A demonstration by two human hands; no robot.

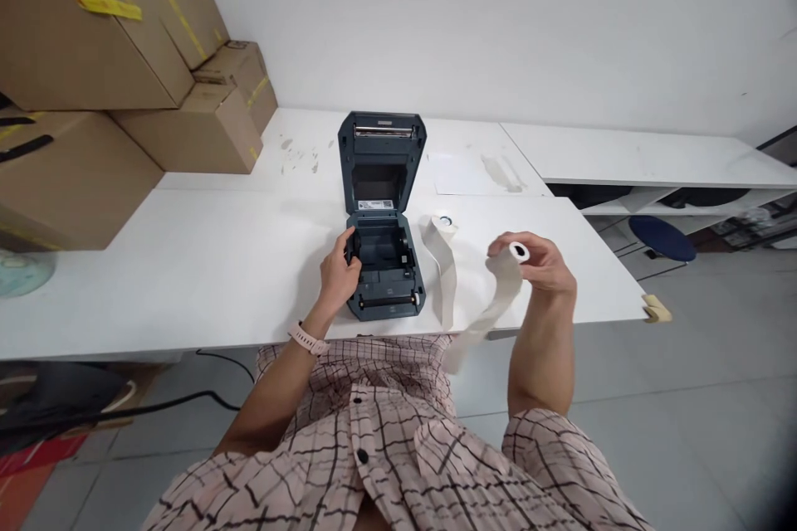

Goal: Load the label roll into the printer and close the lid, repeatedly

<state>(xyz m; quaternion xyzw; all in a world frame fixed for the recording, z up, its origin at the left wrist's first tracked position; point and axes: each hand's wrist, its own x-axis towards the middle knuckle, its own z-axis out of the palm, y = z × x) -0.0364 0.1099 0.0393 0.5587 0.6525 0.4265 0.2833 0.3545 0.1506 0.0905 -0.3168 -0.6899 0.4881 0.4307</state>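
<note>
A dark grey label printer [386,307] stands on the white table with its lid [381,170] raised and its inner compartment visible. My left hand [340,272] rests on the printer's left edge, thumb and index finger apart, holding nothing. To the right of the printer, my right hand [545,265] grips a small white paper roll [511,261], whose loose strip hangs down past the table's front edge. Between the printer and that roll, another paper roll [443,226] stands on the table with its strip trailing toward the front edge.
Cardboard boxes [205,124] are stacked at the back left. A white sheet [457,174] lies behind the rolls. A wall rises behind the table [217,265]. Right of it are a shelf unit [647,153] and a blue stool [662,238]. A greenish object [25,274] sits far left.
</note>
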